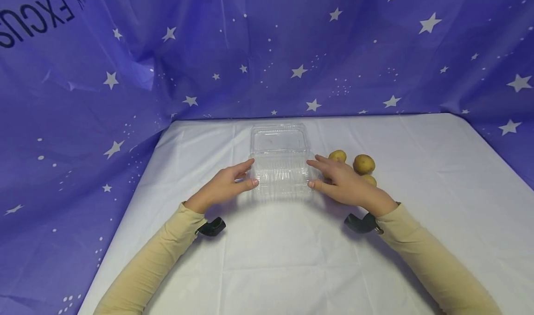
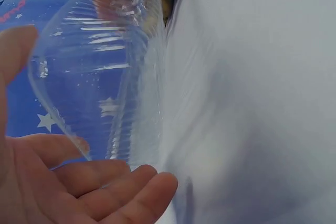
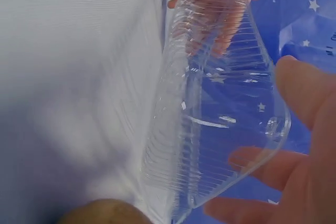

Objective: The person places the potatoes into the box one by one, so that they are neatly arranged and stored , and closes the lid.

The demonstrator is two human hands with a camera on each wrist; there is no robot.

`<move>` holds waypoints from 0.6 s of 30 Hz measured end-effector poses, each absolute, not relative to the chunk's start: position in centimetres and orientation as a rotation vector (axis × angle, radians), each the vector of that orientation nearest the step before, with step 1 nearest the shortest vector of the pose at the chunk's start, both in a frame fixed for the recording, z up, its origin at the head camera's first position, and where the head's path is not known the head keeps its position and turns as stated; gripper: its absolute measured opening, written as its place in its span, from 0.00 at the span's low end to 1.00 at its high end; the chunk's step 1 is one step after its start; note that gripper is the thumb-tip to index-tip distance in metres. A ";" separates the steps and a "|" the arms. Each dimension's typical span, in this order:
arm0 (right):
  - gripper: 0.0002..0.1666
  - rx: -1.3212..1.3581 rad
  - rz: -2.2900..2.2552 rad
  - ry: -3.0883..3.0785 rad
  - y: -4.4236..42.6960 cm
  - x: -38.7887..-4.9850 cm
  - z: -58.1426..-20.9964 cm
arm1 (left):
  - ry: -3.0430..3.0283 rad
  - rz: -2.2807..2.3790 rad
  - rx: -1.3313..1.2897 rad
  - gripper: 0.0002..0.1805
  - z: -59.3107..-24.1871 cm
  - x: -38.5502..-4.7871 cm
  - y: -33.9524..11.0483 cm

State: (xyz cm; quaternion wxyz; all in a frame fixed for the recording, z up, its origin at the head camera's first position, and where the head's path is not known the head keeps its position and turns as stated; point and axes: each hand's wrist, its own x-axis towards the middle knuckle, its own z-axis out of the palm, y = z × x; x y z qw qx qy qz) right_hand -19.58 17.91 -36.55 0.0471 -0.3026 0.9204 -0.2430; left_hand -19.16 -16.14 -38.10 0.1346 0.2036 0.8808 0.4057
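A clear plastic container with ribbed sides stands on the white cloth, its lid raised at the back. At its left side is the left hand, fingers extended and thumb near the front corner. The right hand is at the opposite side, thumb and fingers spread along the rim. Both wrist views show the container between the hands, with fingertips at or very near its edge; firm contact cannot be told. Potatoes lie beside and partly behind the right hand.
One potato sits just right of the container, another is partly covered by the right hand. White cloth covers the table. A purple star-patterned sheet hangs behind and at the sides. Dark devices are on both wrists.
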 end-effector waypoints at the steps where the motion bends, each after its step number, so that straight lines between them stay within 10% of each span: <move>1: 0.37 -0.932 -0.732 2.822 17.9 -19.5 -36.6 | 2.540 1.188 0.584 0.45 -38.2 -19.1 -16.1; 18: 0.42 -0.920 -0.633 2.907 17.7 -18.8 -37.7 | 2.536 1.356 0.507 0.48 -39.8 -18.5 -15.2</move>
